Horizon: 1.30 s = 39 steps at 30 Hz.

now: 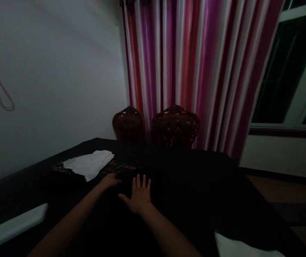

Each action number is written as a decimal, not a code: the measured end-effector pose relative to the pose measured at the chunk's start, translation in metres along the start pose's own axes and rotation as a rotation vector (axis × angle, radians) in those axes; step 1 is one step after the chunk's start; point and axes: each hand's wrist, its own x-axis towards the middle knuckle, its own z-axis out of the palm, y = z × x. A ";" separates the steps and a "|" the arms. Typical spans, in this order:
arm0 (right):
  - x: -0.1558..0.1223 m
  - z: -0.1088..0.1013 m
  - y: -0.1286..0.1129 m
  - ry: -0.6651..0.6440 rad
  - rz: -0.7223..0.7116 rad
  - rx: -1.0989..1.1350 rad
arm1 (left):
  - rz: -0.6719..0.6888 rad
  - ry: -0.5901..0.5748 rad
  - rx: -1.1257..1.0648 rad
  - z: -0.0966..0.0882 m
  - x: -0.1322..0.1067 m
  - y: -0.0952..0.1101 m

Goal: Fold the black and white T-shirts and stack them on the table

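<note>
it is too dark to judge what is done or left: the right hand (141, 197) is spread, palm down, over the black desk (196, 178), and whether the left hand (111, 181) beside it pinches anything, i cannot tell. the desk, below both, looks flat and dull, with gold lettering (127, 166) just beyond the left hand and white cloth (90, 163) nearby.
</note>
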 end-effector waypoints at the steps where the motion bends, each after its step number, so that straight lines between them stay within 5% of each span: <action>1: 0.001 -0.003 0.000 -0.002 0.004 0.040 | 0.014 -0.018 0.003 -0.005 0.001 0.005; 6: 0.022 -0.037 0.013 0.099 0.251 0.491 | 0.160 0.020 0.021 -0.020 -0.011 0.048; 10: 0.038 -0.068 0.031 0.275 0.305 0.552 | 0.470 -0.080 -0.049 -0.009 -0.057 0.067; 14: 0.035 -0.065 0.034 0.230 0.148 0.417 | 0.648 -0.100 0.005 0.020 -0.101 0.049; 19: 0.020 -0.034 0.037 0.011 -0.118 0.062 | 0.703 -0.084 -0.043 0.047 -0.109 0.009; 28: 0.018 -0.009 0.053 -0.050 -0.117 -0.168 | 0.836 0.021 -0.146 0.061 -0.112 -0.034; 35: 0.012 -0.032 0.026 -0.086 -0.060 -0.332 | 0.792 0.078 0.086 0.045 -0.118 -0.015; 39: -0.027 -0.053 -0.006 -0.003 -0.182 -0.430 | 0.858 0.186 0.188 0.022 -0.159 -0.012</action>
